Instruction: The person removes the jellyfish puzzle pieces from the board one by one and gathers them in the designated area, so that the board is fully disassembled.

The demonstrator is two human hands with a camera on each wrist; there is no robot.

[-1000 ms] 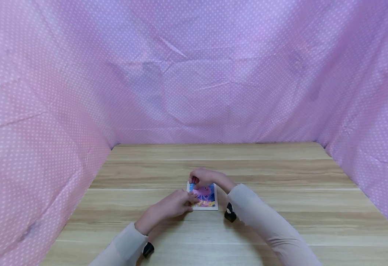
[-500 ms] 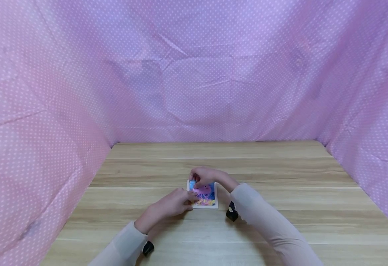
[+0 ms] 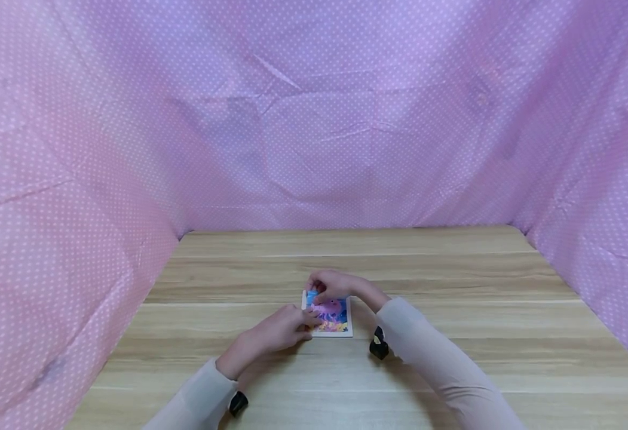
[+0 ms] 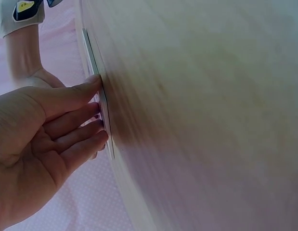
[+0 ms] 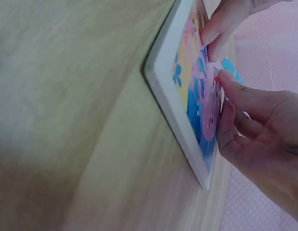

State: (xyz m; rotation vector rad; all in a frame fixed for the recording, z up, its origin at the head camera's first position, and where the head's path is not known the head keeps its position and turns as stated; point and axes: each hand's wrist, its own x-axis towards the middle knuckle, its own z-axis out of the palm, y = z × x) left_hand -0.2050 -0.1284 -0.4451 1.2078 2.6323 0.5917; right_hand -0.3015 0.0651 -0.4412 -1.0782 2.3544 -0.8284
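A small picture puzzle board (image 3: 350, 325) with a white border and a pink sea creature on it lies on the table. My left hand (image 3: 288, 327) rests at its near left side. In the left wrist view its thumb (image 4: 88, 86) touches the board's edge and its fingers reach over the face. My right hand (image 3: 331, 284) is bent over the far left corner. Between its thumb and fingers it pinches a light-blue puzzle piece (image 5: 232, 70), tilted up from the board in the right wrist view. The fingers hide part of the piece and picture.
The wooden table (image 3: 426, 269) extends around the board on all sides. Pink dotted cloth (image 3: 314, 149) hangs behind the table and along both sides. A black wrist device (image 3: 379, 344) sits under the right sleeve, another (image 3: 238, 404) under the left.
The light-blue piece at the far left corner shows more plainly under the right fingers. My right wrist and sleeve have shifted slightly right. The left hand has stayed in place.
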